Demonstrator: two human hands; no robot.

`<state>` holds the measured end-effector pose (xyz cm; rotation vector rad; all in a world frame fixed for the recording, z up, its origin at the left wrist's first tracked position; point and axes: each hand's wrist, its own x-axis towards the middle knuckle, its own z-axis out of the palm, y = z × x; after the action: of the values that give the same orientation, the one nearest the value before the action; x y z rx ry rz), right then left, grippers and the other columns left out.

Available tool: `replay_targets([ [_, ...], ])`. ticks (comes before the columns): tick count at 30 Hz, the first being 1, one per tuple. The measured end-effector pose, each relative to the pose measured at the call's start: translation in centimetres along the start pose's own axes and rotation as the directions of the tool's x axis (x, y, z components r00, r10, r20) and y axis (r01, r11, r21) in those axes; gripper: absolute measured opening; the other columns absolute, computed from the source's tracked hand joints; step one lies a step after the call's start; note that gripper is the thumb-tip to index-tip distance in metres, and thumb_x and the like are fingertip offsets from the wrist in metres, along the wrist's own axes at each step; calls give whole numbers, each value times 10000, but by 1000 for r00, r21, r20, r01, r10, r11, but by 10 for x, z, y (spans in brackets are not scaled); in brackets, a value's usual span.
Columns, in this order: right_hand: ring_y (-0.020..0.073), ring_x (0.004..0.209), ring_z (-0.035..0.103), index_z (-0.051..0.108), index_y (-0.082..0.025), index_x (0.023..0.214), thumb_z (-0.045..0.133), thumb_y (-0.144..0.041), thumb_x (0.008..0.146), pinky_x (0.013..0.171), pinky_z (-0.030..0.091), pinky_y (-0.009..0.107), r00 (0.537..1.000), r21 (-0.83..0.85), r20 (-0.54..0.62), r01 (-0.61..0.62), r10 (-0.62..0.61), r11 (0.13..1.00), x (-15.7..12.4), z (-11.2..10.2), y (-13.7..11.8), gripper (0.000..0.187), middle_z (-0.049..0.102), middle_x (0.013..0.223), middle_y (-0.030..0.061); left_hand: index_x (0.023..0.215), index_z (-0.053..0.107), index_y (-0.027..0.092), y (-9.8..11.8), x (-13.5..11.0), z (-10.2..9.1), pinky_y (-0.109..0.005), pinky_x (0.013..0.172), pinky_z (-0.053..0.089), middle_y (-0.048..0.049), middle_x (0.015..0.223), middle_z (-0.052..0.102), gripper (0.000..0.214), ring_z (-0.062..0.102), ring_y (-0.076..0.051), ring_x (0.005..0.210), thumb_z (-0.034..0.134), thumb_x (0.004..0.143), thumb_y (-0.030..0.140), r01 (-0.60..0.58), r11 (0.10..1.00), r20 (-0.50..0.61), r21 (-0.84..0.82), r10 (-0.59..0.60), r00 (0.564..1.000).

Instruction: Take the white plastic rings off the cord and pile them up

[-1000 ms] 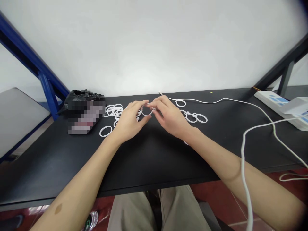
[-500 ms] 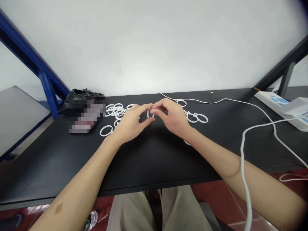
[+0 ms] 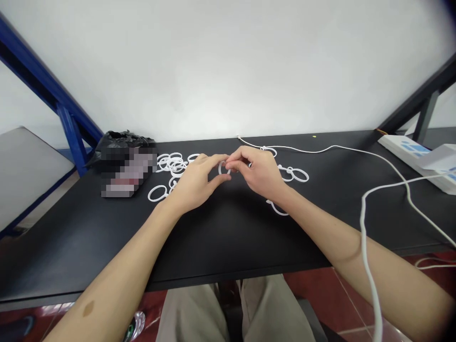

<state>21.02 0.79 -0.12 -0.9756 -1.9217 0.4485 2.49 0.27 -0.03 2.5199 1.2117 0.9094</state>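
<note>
One small white ring (image 3: 223,168) pinched between both hands, just above the black table (image 3: 221,237), about mid-width. On left hand (image 3: 194,183), thumb and forefinger closed on the ring's left side. On right hand (image 3: 261,175), fingertips closed on its right side, other fingers curled. Loose ring pile (image 3: 173,164) just beyond left hand; single ring (image 3: 157,193) beside left wrist. Linked rings (image 3: 295,175) right of right hand; another ring (image 3: 276,209) partly under right wrist. Black bag (image 3: 123,142) far left; white cable (image 3: 363,213) across right forearm.
</note>
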Motion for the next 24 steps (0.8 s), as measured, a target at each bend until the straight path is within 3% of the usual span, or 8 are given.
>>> replay_targets([
  [4,151,717,616,629,-201,991,608,-404,894,680,458,289,998,-231,8,-63,67,971,2,-6,0,225,698,862,21,1264,554,239,-7,1,1,-397,910,454,-55,1115,652,373,542,-247,1022,547,905,336,36,994,-47,99,-31,998],
  [8,214,730,605,625,-183,965,664,-511,821,639,443,338,966,-651,33,-173,255,739,3,-18,6,360,665,885,82,1246,592,165,-18,0,2,-510,936,425,-150,1119,604,391,499,-339,1072,496,885,278,220,927,-145,303,-183,972],
  [11,225,721,607,643,-176,889,668,-413,841,599,442,336,924,-770,146,-119,354,627,1,-21,10,244,662,902,107,1232,615,146,-22,-3,3,-590,914,400,-206,1171,569,404,468,-411,1110,477,862,233,307,870,-184,387,-253,950],
  [14,230,756,618,645,-179,879,602,-221,881,582,437,324,908,-770,215,-68,358,635,-1,-16,10,60,667,915,104,1246,613,160,-21,-3,4,-629,918,371,-213,1252,540,420,435,-440,1151,484,853,236,312,858,-189,408,-255,948],
  [17,250,832,619,638,-175,864,545,-121,884,625,450,339,915,-719,262,-27,307,694,-3,-11,11,110,670,884,101,1279,591,170,-19,-2,5,-602,943,365,-177,1277,551,434,424,-413,1164,483,869,262,275,882,-157,382,-232,960],
  [24,246,880,601,635,-166,912,522,-94,883,726,471,356,932,-634,289,16,218,773,-6,-9,19,138,643,914,109,1248,597,202,-17,0,8,-540,966,364,-111,1228,607,383,427,-345,1140,485,896,304,175,936,-57,305,-165,985],
])
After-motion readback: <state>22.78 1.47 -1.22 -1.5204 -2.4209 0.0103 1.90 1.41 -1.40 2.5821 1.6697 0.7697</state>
